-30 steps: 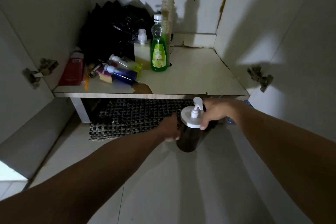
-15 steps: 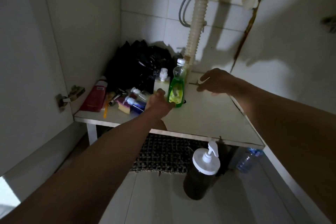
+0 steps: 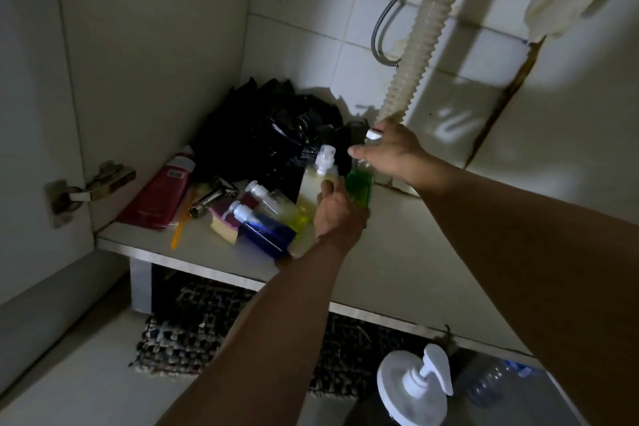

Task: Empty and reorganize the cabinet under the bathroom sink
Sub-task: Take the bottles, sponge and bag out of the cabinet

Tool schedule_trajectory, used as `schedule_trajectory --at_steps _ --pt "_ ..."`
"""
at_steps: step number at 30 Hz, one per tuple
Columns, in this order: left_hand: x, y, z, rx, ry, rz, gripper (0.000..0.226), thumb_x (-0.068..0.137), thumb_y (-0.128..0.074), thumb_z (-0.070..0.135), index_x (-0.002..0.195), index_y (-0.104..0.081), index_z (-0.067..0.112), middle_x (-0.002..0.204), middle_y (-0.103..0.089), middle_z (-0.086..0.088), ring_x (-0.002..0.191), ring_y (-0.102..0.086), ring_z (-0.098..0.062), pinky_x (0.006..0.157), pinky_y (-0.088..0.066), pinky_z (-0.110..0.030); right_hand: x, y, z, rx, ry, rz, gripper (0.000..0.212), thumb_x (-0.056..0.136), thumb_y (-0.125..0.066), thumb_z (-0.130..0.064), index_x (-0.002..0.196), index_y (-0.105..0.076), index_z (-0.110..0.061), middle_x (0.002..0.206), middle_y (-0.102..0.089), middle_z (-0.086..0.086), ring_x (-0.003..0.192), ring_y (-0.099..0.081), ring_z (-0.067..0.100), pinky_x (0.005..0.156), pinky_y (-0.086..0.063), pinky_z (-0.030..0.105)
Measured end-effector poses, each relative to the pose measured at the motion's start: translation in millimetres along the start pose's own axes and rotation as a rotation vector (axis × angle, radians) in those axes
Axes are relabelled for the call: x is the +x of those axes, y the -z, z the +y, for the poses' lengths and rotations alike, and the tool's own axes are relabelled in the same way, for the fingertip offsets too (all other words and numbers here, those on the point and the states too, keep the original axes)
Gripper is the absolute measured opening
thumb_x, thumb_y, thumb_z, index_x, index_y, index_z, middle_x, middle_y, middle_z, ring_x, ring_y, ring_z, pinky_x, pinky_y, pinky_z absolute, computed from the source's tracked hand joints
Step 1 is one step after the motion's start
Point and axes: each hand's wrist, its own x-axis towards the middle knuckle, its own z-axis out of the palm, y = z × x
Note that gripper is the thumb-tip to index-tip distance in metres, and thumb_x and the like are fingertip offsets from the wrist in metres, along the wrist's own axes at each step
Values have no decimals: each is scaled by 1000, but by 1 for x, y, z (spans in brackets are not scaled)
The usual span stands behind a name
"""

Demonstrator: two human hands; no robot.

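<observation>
Head view: reaching into the cabinet with both arms, over the shelf (image 3: 397, 252). Left hand (image 3: 337, 211) wrapping around the lower body of the green bottle (image 3: 359, 188), fingers curled on it. Right hand (image 3: 390, 152) closing over the bottle's neck and white cap (image 3: 372, 134), thumb and fingers pinching around the top. Standing upright near the middle of the shelf, just in front of the corrugated drain hose (image 3: 425, 38).

Crowding in just left of the green bottle: a pale yellow pump bottle (image 3: 316, 183), touching the left hand's fingertips; a clear pump bottle with yellow liquid (image 3: 276, 206) lying tilted; a blue pump bottle (image 3: 268, 232) lying on its side in front of it, overlapping a yellow and pink sponge (image 3: 224, 226). Lying further left: a metal fitting (image 3: 211, 199), an orange stick (image 3: 179, 228) and a red tube (image 3: 155, 201) leaning toward the side wall. Bulging behind them all, a black plastic bag (image 3: 262, 135), filling the back left corner.

Sitting on the floor below the shelf: a woven mat (image 3: 193, 332) and a dark jar with a white pump lid (image 3: 411, 391), cut off by the bottom edge. Showing dimly at lower right, a clear plastic bottle (image 3: 491, 380), partly hidden under the right forearm.

Hiding much of the green bottle behind both hands, so no reading of its label. Covering the shelf's front right part with the forearms. Too dark for telling whether the bottle's base is touching the shelf.
</observation>
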Motion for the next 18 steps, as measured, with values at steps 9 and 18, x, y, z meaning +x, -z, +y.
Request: schedule_trajectory --at_steps 9,18 --pt "-9 6 -1 -69 78 48 53 83 -70 39 125 -51 12 120 -50 -12 108 -57 -35 88 -51 -46 -33 2 18 176 31 31 60 78 -83 -36 129 -56 -21 117 -59 -5 100 -57 12 78 -42 20" --pt "-33 71 19 133 -67 -488 84 55 -89 52 128 -60 21 120 -64 3 104 -60 -15 83 -49 -25 -98 44 25 373 -47 -68 74 50 -98 -38 114 -69 -18 104 -73 3 87 -75 18 65 -64 40"
